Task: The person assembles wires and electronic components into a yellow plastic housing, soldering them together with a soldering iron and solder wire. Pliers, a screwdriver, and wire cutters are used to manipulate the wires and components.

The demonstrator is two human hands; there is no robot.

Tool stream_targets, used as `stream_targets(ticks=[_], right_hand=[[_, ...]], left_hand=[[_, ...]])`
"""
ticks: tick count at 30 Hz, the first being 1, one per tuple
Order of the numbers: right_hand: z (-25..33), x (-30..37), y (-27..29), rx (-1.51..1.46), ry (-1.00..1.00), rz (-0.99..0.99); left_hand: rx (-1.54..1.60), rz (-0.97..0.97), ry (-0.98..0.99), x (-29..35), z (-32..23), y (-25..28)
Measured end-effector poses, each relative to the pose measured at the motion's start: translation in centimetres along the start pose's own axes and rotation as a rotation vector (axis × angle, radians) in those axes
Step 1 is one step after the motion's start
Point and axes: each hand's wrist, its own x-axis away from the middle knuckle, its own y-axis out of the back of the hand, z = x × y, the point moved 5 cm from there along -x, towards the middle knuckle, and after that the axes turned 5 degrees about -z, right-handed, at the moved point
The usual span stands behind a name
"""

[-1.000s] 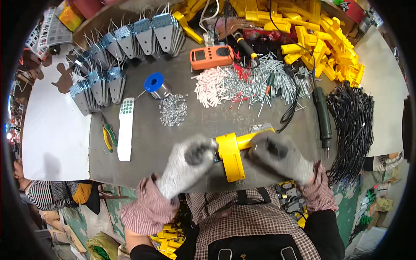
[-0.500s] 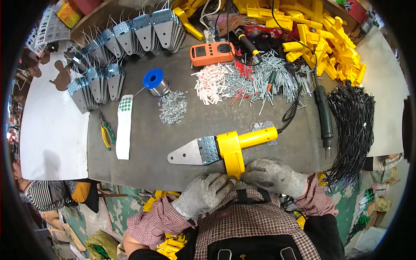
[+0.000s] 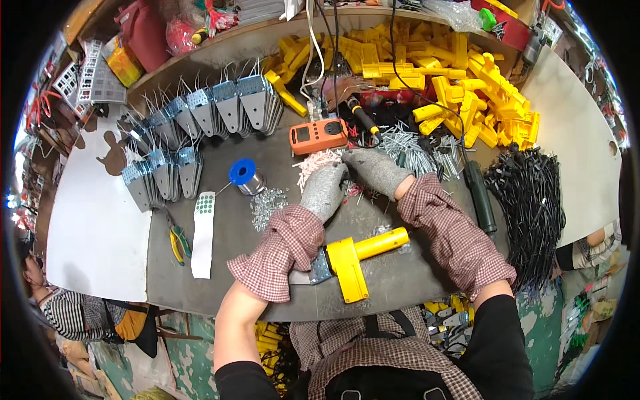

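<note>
My gloved left hand [image 3: 325, 191] reaches over the pile of small pinkish-white pieces [image 3: 316, 164], its fingers drawn together at the pile's near edge. Beside it, my gloved right hand [image 3: 377, 171] lies against the same pile and the heap of silver screws [image 3: 417, 155], fingers bent inward. Whatever the fingertips hold is too small or hidden. Below the hands, on the bench, rests a yellow plastic tool housing [image 3: 347, 267] with a round handle. Its perforated metal plate [image 3: 321, 267] sticks out leftward, partly covered by my left sleeve.
An orange multimeter [image 3: 319, 136] lies behind the piles. Left are a solder spool [image 3: 247, 176], clear nuts [image 3: 269, 207], cutters [image 3: 177, 244] and rows of metal plates [image 3: 227, 107]. Right are an electric screwdriver [image 3: 479, 197], black cables [image 3: 527, 213] and yellow housings [image 3: 480, 93].
Both hands have left the yellow housing at the near bench edge and reached forward to the small-piece pile. The housing now lies on the bench alone. The view has shifted.
</note>
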Motion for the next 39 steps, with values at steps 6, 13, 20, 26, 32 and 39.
stream_targets(ticks=[6, 13, 20, 26, 32, 39], right_hand=[[0.8, 0.6, 2.5, 0.014, -0.038, -0.080], [0.8, 1.5, 3.9, 0.002, -0.119, -0.160], [0.3, 1.4, 3.0, -0.097, -0.215, -0.157], [0.1, 2.1, 3.4, -0.153, -0.162, -0.256], [1.4, 5.0, 7.1, -0.476, -0.252, -0.282], [3.9, 16.9, 8.4, -0.743, -0.374, -0.505]], left_hand=[[-0.020, -0.159, 0.021, 0.1, -0.1, 2.0], [0.625, 0.240, 0.293, 2.3, -4.2, 1.9], [0.798, 0.371, 0.116, 3.6, -8.8, 0.2], [0.511, 0.353, -0.171, 4.0, -10.7, 1.3], [0.391, 0.404, -0.232, 6.8, -10.5, 2.3], [0.357, 0.362, -0.186, 7.8, -10.5, 1.5]])
